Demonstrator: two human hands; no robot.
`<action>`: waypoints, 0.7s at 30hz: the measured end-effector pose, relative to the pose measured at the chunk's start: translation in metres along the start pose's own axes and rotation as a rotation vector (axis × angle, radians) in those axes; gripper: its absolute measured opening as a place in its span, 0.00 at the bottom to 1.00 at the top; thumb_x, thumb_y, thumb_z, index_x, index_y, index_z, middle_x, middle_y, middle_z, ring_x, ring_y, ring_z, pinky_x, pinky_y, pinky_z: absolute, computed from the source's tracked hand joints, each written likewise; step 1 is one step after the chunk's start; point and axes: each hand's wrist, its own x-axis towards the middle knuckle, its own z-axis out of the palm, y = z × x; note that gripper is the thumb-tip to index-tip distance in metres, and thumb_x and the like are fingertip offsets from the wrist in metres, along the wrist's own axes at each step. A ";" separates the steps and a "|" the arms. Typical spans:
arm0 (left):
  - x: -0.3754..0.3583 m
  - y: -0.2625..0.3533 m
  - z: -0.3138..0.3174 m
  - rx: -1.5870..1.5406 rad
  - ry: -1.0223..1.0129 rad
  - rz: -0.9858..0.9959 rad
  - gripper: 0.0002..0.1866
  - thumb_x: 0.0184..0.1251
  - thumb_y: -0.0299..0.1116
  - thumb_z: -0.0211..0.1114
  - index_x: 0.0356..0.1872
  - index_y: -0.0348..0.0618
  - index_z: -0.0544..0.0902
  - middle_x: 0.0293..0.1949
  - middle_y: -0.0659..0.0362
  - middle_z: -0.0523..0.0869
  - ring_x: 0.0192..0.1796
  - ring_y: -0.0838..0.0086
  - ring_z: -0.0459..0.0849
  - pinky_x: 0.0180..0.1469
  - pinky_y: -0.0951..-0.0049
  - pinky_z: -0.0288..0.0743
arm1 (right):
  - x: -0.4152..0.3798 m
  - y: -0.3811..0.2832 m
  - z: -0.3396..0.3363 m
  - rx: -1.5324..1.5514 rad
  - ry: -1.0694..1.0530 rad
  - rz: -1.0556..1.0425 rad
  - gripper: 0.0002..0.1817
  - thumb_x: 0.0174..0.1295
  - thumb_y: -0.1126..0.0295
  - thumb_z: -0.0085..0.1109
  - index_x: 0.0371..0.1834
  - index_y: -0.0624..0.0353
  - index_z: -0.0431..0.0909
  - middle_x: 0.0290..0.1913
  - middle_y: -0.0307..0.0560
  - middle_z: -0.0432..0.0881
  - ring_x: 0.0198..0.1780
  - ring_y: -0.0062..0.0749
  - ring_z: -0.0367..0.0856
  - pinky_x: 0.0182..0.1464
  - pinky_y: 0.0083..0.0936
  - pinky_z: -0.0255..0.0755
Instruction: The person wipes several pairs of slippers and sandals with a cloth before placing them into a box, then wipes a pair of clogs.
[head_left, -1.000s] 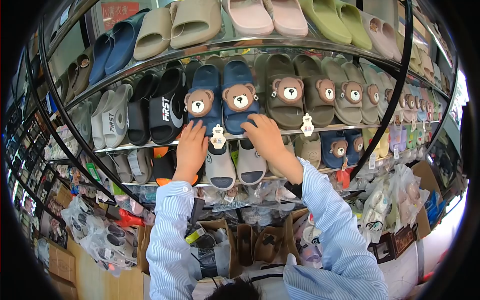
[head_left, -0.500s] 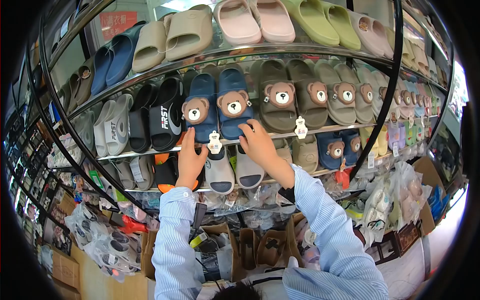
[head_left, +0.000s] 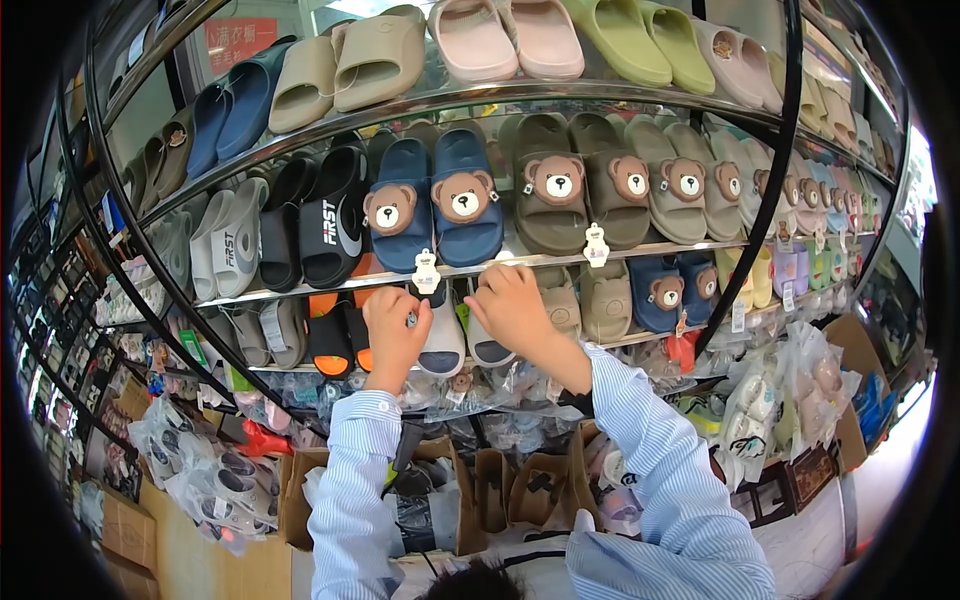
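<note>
My left hand is below the middle shelf edge, its fingers curled in; a small grey-blue spot shows by its fingers, too small to make out. My right hand is at the same height, fingers bent inward, with nothing visible in it. Just above both hands stands a pair of blue bear slide slippers, toes up, with a white bear-shaped tag hanging at the lower edge. Behind the hands, partly covered, are grey-white slippers with dark insoles.
On the left of the blue pair are black FIRST slides; on the right, olive bear slides. Pink slippers line the upper shelf. Black rack posts cross in front. Below lie bagged slippers and cardboard boxes.
Both hands have come down and away from the blue slippers, and their spread fingers have curled in. The blue pair stays on the shelf, toes up.
</note>
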 end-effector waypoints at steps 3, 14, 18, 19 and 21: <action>-0.018 0.006 0.005 -0.242 -0.088 -0.095 0.11 0.54 0.29 0.65 0.38 0.40 0.79 0.43 0.51 0.81 0.55 0.54 0.75 0.57 0.55 0.65 | -0.014 -0.013 0.002 0.323 -0.105 0.117 0.19 0.59 0.68 0.58 0.53 0.61 0.71 0.49 0.50 0.75 0.51 0.44 0.75 0.55 0.32 0.68; -0.118 0.058 0.005 -0.129 -0.620 -0.017 0.40 0.60 0.46 0.62 0.68 0.32 0.60 0.70 0.41 0.58 0.72 0.49 0.56 0.72 0.53 0.48 | -0.056 -0.033 0.026 1.930 -0.191 1.348 0.35 0.69 0.41 0.34 0.67 0.58 0.63 0.67 0.53 0.68 0.63 0.46 0.70 0.64 0.46 0.61; -0.124 0.078 -0.018 -0.026 -0.606 0.043 0.43 0.53 0.45 0.67 0.66 0.31 0.61 0.69 0.39 0.60 0.72 0.47 0.56 0.72 0.51 0.50 | -0.104 -0.057 0.059 2.110 -0.530 1.489 0.33 0.69 0.43 0.35 0.63 0.61 0.67 0.62 0.52 0.73 0.61 0.44 0.72 0.65 0.42 0.62; -0.137 0.081 -0.014 -0.100 -0.590 0.087 0.42 0.53 0.44 0.67 0.65 0.30 0.62 0.68 0.39 0.60 0.72 0.47 0.56 0.71 0.51 0.50 | -0.095 -0.068 0.036 2.256 -0.614 1.477 0.30 0.70 0.46 0.38 0.58 0.62 0.70 0.56 0.51 0.77 0.58 0.43 0.74 0.63 0.38 0.65; -0.153 0.085 -0.018 -0.173 -0.514 0.081 0.38 0.52 0.39 0.66 0.63 0.30 0.65 0.65 0.41 0.66 0.69 0.50 0.62 0.70 0.51 0.53 | -0.097 -0.078 0.038 2.131 -0.451 1.510 0.29 0.69 0.47 0.41 0.56 0.63 0.71 0.54 0.52 0.78 0.56 0.43 0.75 0.62 0.38 0.66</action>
